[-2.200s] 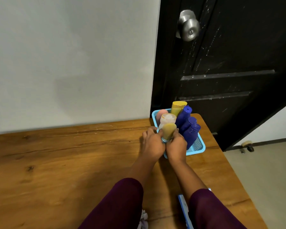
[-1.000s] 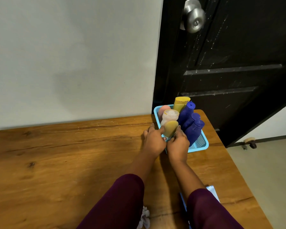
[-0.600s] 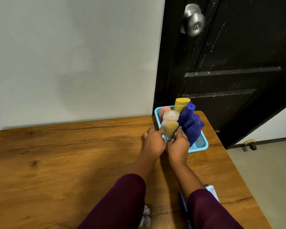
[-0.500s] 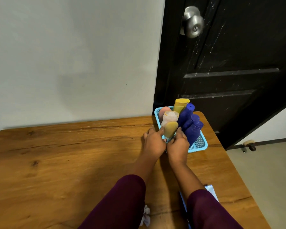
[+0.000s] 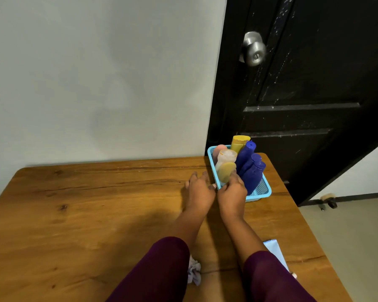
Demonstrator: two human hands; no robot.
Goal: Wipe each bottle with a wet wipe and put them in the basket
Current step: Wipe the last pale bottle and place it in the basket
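While left hand (image 5: 200, 192) rests spread, right hand's (image 5: 231, 194) fingers (image 5: 235, 177) grip yellow bottle (image 5: 225, 171) in basket (image 5: 262, 192).

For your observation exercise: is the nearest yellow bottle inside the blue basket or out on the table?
Inside. The yellow bottle stands within the blue basket rim, beside the other bottles, with the right hand holding it.
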